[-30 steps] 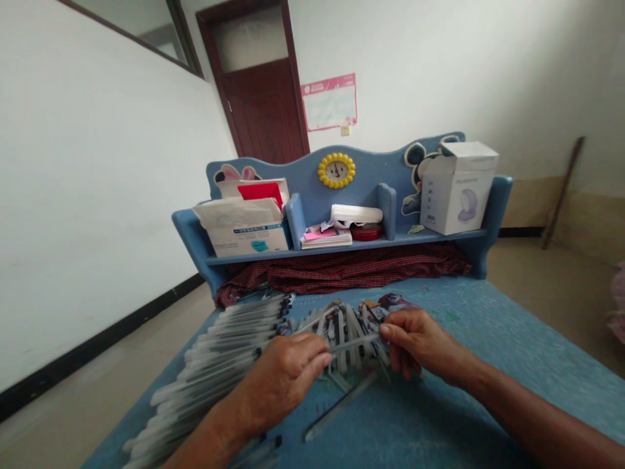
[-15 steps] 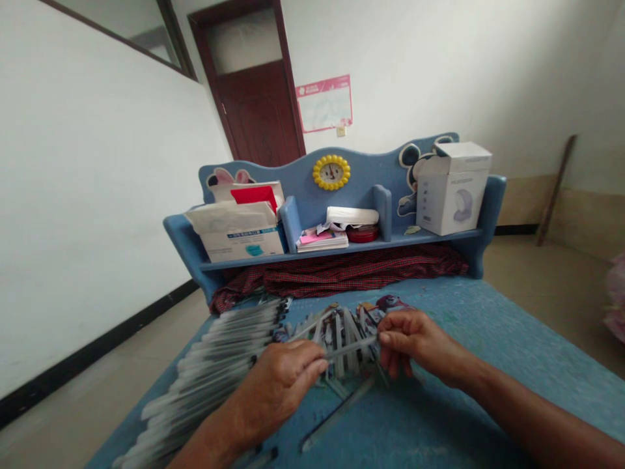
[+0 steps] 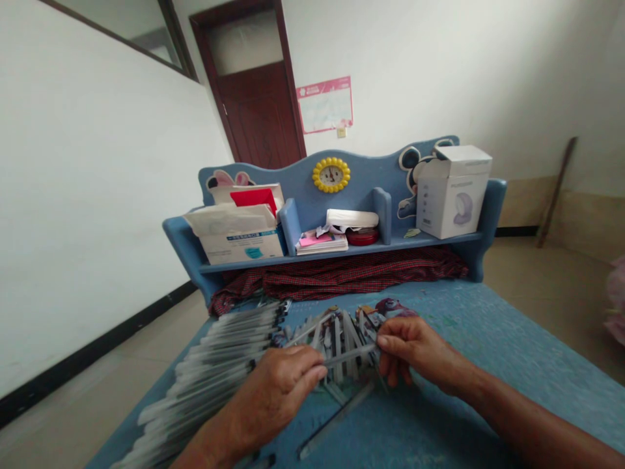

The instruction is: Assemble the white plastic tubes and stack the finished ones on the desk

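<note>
A translucent pen barrel (image 3: 349, 356) is stretched between my two hands above the desk. My left hand (image 3: 288, 378) is closed, pinching its left end between thumb and fingers. The other end sits between the thumb and fingertips of my right hand (image 3: 403, 348), also closed. Behind and below the barrel lies a loose heap of slim pen parts (image 3: 336, 332). Left of my left hand, many translucent pens with dark ends (image 3: 209, 371) lie side by side in a long row. One single pen (image 3: 332, 423) lies on the desk nearer to me.
The blue desk (image 3: 512, 365) carries a shelf with a mask box (image 3: 239, 244), papers (image 3: 319, 244), a red round case (image 3: 362, 236) and a white carton (image 3: 454, 195). A checked cloth (image 3: 332, 273) is bunched under the shelf. A purple item (image 3: 390, 306) lies behind my right hand.
Almost nothing differs. Both hands keep hold of the pen barrel in nearly the same place, and the whole view has shifted very slightly.
</note>
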`<state>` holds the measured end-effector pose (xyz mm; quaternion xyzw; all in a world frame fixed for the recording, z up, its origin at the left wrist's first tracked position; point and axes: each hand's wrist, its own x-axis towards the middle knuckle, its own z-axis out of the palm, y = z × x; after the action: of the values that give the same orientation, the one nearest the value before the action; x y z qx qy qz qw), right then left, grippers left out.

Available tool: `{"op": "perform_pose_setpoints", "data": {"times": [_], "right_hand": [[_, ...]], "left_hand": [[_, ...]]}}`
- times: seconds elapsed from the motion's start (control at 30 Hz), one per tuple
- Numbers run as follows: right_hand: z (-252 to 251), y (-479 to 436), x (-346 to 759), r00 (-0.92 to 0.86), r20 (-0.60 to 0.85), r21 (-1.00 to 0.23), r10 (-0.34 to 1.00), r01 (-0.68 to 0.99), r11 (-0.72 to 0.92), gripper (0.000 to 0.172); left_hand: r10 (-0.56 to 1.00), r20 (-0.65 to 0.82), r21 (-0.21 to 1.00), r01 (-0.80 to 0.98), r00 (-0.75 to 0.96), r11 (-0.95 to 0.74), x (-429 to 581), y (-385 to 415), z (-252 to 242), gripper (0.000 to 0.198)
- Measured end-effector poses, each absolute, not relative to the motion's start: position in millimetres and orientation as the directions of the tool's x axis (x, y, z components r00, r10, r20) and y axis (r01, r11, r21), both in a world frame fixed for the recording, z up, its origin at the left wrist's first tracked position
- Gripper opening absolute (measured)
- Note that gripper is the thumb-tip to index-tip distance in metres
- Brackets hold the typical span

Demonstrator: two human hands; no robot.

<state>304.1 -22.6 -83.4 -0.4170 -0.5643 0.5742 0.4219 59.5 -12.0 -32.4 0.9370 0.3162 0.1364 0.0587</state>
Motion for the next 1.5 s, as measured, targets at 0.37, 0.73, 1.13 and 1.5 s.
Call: {"op": "perform_pose_setpoints", "data": {"times": [0.37, 0.73, 1.13, 1.5], "right_hand": [[-82, -16, 310, -0.083, -0.023, -0.999, 0.996, 0.048, -0.020, 0.012], [-94, -21, 301, -0.170, 0.030, -0.944, 0.985, 0.320, 0.084, 0.021], [-82, -20, 321, -0.258, 0.075, -0.911, 0.963, 0.376, 0.171, 0.013], [-57, -14, 363, 0.081, 0.219, -0.825, 0.972, 0.548, 0.140, 0.024]], "left_hand": [[0.609, 0.253, 0.149, 0.591, 0.752, -0.793, 54, -8, -33, 0.029], [0.636, 0.158, 0.159, 0.616, 0.755, -0.771, 53, -5, -35, 0.028], [0.636, 0.138, 0.291, 0.583, 0.759, -0.758, 48, -2, -25, 0.030], [0.848, 0.136, 0.270, 0.804, 0.513, -0.530, 22, 14, -6, 0.035]]}}
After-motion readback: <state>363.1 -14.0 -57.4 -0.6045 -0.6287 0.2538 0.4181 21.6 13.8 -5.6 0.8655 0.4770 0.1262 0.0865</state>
